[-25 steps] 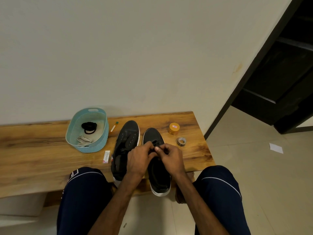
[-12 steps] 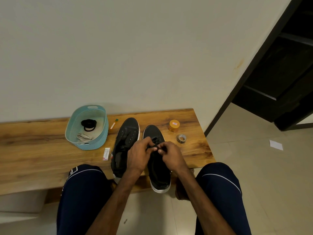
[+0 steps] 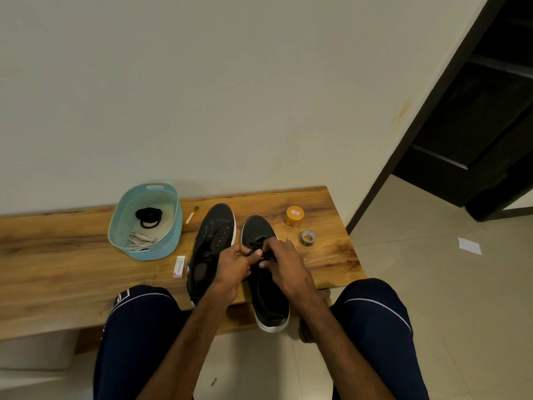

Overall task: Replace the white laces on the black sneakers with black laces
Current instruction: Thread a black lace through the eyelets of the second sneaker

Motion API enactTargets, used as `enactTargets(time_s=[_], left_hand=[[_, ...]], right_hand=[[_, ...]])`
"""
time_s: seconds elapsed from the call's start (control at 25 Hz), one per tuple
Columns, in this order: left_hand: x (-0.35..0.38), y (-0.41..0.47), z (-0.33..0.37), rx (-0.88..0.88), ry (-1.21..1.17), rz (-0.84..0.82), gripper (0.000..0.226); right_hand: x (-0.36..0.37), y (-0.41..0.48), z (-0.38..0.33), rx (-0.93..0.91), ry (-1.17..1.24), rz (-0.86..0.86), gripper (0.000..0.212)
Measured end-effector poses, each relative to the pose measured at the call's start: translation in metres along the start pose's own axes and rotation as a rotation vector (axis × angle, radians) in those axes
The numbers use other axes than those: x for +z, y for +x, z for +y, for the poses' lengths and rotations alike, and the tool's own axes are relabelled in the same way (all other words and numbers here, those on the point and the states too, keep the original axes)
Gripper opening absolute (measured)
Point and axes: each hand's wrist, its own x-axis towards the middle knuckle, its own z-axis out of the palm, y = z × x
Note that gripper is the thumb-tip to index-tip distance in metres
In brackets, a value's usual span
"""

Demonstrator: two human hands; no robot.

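Note:
Two black sneakers stand side by side on a wooden bench [image 3: 72,264]. The left sneaker [image 3: 215,235] has bare eyelets and no lace. The right sneaker [image 3: 269,295] carries a black lace [image 3: 256,243] across its front eyelets. My left hand [image 3: 233,268] and my right hand [image 3: 284,262] meet over the right sneaker's tongue, each pinching part of the black lace. A teal basket [image 3: 173,229] at the left holds a coiled black lace [image 3: 147,216] and bundled white laces [image 3: 140,239].
An orange jar [image 3: 294,215] and a small tape roll [image 3: 307,237] sit right of the shoes. A marker [image 3: 191,215] and a small white packet [image 3: 179,267] lie between basket and shoes. My knees flank the bench's front edge. A doorway opens at right.
Both hands stay on the right sneaker's lace, with small shifts of the fingers. The head view has tilted slightly, so the bench sits a little higher in frame.

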Motion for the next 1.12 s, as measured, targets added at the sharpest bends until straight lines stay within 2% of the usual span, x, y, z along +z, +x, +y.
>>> enactTargets(time_s=[0.12, 0.32, 0.4, 0.52, 0.56, 0.68, 0.72, 0.8, 0.96, 1.04, 1.12], left_hand=[[0.000, -0.002, 0.003, -0.036, -0.048, -0.049, 0.020], [-0.001, 0.002, 0.000, -0.115, -0.066, -0.054, 0.016], [-0.001, 0.006, -0.002, -0.135, -0.075, -0.020, 0.015], [-0.006, 0.015, -0.003, -0.126, -0.146, 0.113, 0.014], [-0.008, 0.018, -0.004, -0.071, -0.085, 0.171, 0.014], [-0.013, 0.024, -0.004, 0.190, 0.480, 0.395, 0.014], [-0.014, 0.024, -0.002, 0.249, 0.589, 0.436, 0.013], [-0.017, 0.023, -0.001, 0.312, 0.660, 0.453, 0.013], [-0.022, 0.024, -0.003, 0.295, 0.668, 0.472, 0.013], [-0.026, 0.023, 0.000, 0.269, 0.601, 0.446, 0.010], [-0.032, 0.024, 0.001, 0.269, 0.614, 0.351, 0.005]], right_hand=[[0.002, 0.000, 0.003, -0.070, -0.126, 0.098, 0.020], [0.003, 0.003, 0.003, -0.008, -0.184, 0.054, 0.033], [0.002, 0.002, 0.004, 0.008, -0.244, 0.048, 0.027], [-0.011, 0.003, 0.018, 0.097, -0.463, 0.087, 0.026], [-0.017, 0.002, 0.025, 0.153, -0.500, 0.092, 0.028], [-0.028, -0.006, 0.042, 0.338, -0.525, 0.046, 0.038], [-0.030, -0.009, 0.046, 0.381, -0.537, 0.027, 0.037], [-0.029, -0.014, 0.049, 0.424, -0.577, -0.006, 0.032], [-0.028, -0.017, 0.048, 0.461, -0.590, -0.049, 0.030], [-0.029, -0.017, 0.050, 0.476, -0.502, -0.047, 0.030], [-0.030, -0.016, 0.054, 0.457, -0.369, -0.037, 0.030]])
